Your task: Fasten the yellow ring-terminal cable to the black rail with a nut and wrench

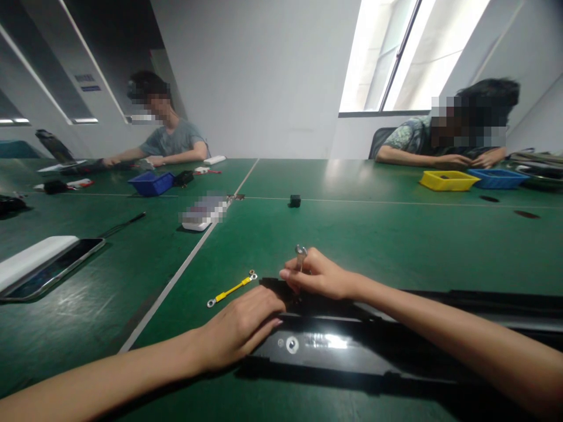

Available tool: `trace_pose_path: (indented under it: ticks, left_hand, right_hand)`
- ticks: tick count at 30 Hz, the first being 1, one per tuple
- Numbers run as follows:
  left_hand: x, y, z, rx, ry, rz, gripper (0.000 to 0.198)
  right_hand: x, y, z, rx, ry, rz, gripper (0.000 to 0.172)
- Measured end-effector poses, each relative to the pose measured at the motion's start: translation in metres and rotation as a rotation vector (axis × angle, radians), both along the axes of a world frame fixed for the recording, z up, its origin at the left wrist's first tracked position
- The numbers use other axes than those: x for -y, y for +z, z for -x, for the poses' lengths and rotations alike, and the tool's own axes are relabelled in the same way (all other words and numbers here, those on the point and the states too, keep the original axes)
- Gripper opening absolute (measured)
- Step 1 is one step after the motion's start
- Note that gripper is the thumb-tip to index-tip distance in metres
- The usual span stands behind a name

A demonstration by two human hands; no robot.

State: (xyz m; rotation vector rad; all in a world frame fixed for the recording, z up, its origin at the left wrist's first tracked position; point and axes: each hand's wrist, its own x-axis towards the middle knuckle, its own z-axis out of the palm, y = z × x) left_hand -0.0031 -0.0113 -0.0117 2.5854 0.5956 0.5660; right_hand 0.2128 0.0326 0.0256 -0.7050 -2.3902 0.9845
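A long black panel [352, 346] lies across the green table in front of me, with a round silver fastener [292, 344] near its left end. My left hand [240, 325] rests flat on the panel's left end, fingers stretched out. My right hand [319, 275] is closed around a small silver wrench [300, 253], whose head sticks up above my fingers at the panel's far left corner. A yellow wire with ring terminals [231, 289] lies on the table just left of both hands.
A phone [57, 266] and a white block [30, 258] lie at the left. A small black part [294, 201] sits mid-table. A blue tray [152, 183] stands by a person at the far left; yellow [447, 180] and blue [499, 177] trays stand by another at the far right.
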Motion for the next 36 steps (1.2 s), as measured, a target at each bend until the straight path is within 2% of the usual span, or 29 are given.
trace_pose_path:
  ticks: [14,36]
  left_hand:
    - [0.0002,0.0004,0.0005,-0.002,-0.007,0.006,0.015]
    - [-0.0009,0.0005,0.0002,-0.012,-0.014,0.029,0.015]
  right_hand:
    - [0.0000,-0.0001,0.0007,-0.005,0.006,-0.011,0.045]
    - [-0.0005,0.0002,0.0005,0.007,0.001,-0.016,0.048]
